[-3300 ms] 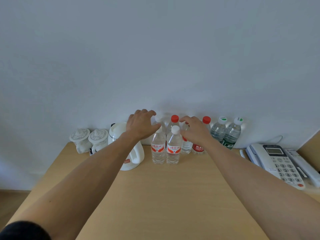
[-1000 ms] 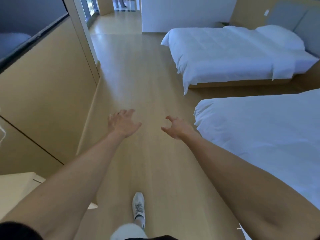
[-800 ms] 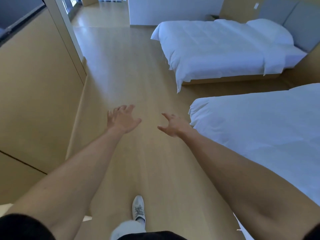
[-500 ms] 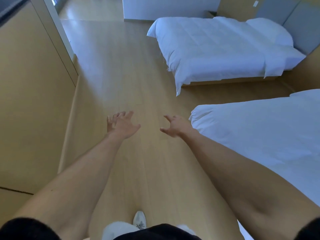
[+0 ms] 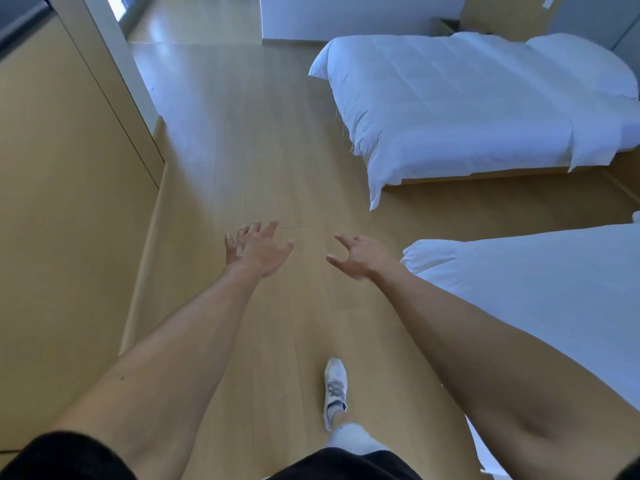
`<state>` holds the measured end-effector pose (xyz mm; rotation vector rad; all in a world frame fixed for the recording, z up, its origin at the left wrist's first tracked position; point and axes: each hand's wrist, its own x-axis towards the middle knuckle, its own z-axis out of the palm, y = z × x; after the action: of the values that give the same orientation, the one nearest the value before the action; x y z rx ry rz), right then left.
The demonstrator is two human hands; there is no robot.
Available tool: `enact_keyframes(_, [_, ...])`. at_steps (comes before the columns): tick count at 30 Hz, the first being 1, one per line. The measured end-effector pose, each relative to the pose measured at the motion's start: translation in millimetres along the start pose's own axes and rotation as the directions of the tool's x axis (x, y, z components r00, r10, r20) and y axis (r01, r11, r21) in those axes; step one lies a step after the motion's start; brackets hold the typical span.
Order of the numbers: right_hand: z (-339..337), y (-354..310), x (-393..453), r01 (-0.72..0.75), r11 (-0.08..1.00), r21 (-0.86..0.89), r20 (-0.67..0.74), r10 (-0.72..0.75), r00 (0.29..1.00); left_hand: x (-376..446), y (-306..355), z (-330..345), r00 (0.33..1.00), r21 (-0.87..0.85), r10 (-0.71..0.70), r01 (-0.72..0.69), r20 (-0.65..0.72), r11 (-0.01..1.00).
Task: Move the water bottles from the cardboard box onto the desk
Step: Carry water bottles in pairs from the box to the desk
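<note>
My left hand and my right hand are stretched out in front of me over the wooden floor, a short gap between them. Both hold nothing, and their fingers are spread and slightly curled. No water bottle and no desk is in view. A brown shape that may be an open cardboard box shows at the far wall behind the far bed; it is too small to be sure.
A white bed stands ahead on the right and a second bed is close at my right. A tan wall panel runs along the left. My white shoe is stepping forward.
I have turned from the desk with its bottles to the room and walked forward along the floor. Both hands stay empty and apart; my right foot has swung ahead.
</note>
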<state>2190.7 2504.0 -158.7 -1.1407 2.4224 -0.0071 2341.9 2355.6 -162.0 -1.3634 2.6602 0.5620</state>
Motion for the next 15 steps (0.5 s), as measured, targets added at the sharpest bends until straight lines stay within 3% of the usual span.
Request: enact_keyframes(15, [-96, 55, 213, 0.078, 0.995, -0.066, 0.069, -0.073, 0.995, 203, 90, -29, 0.997, 0.003, -0.071, 0.071, 0.019, 0.997])
